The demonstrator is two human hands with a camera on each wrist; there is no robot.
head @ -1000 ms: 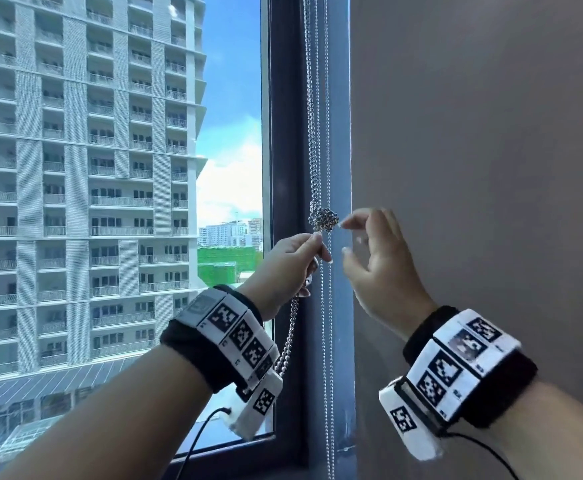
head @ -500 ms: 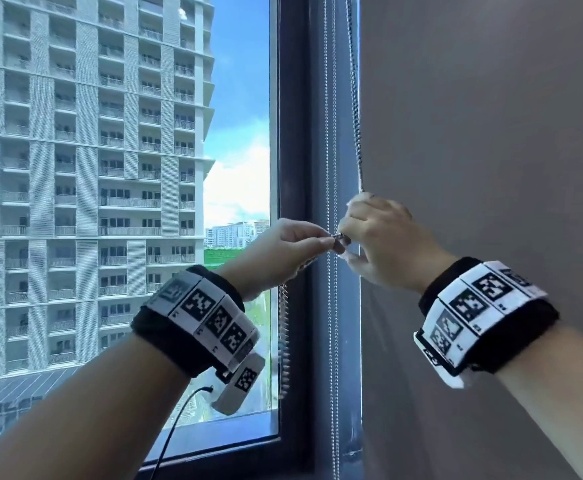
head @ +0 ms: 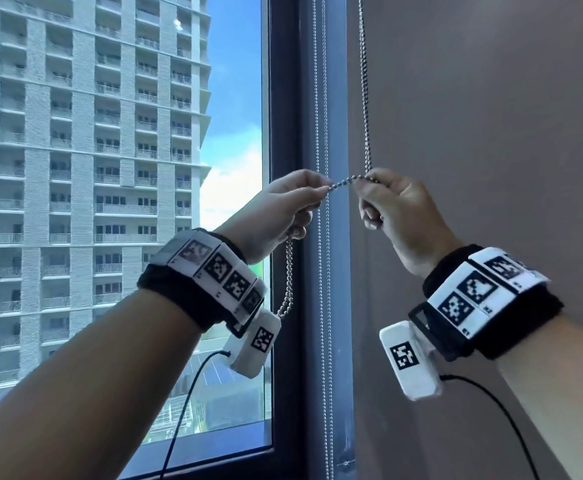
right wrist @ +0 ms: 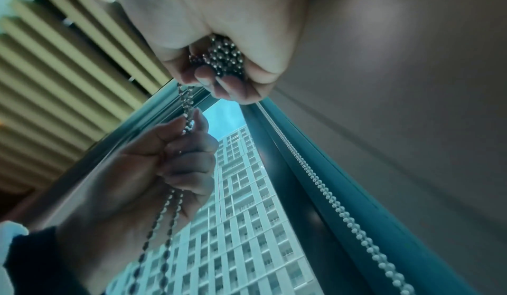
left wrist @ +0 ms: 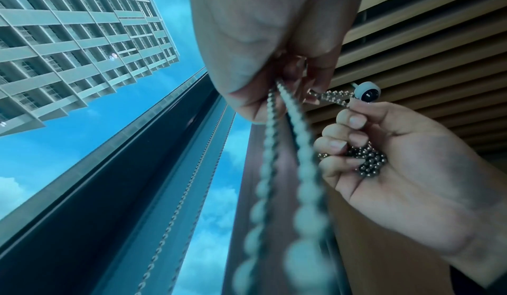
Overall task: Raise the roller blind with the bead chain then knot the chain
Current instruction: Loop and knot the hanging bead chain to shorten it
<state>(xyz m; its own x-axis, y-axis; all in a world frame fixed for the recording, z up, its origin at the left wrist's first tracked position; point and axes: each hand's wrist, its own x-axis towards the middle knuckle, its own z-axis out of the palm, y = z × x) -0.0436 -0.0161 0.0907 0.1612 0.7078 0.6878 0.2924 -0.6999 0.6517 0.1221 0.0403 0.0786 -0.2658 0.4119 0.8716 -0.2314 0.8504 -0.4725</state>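
The metal bead chain [head: 343,183] runs in a short taut stretch between my two hands, in front of the dark window frame [head: 284,133]. My left hand [head: 317,194] pinches it, and a doubled length [head: 288,278] hangs below that fist. My right hand [head: 369,192] grips the other end, from which the chain rises out of view [head: 365,98]. The right wrist view shows a knotted clump of beads [right wrist: 222,57] inside the right fist, and the left hand [right wrist: 189,130] holding the chain. In the left wrist view the clump [left wrist: 367,161] sits in the right palm. No blind covers the glass.
A second, thinner bead chain [head: 321,306] hangs straight down along the frame behind my hands. A grey-brown wall [head: 490,133] fills the right side. A tall building [head: 75,168] shows through the glass. A slatted ceiling [left wrist: 425,39] is overhead.
A second ago the knot hung free with my right hand open beside it. The right hand has since closed on the knot, and both hands have pulled apart, stretching the chain between them.
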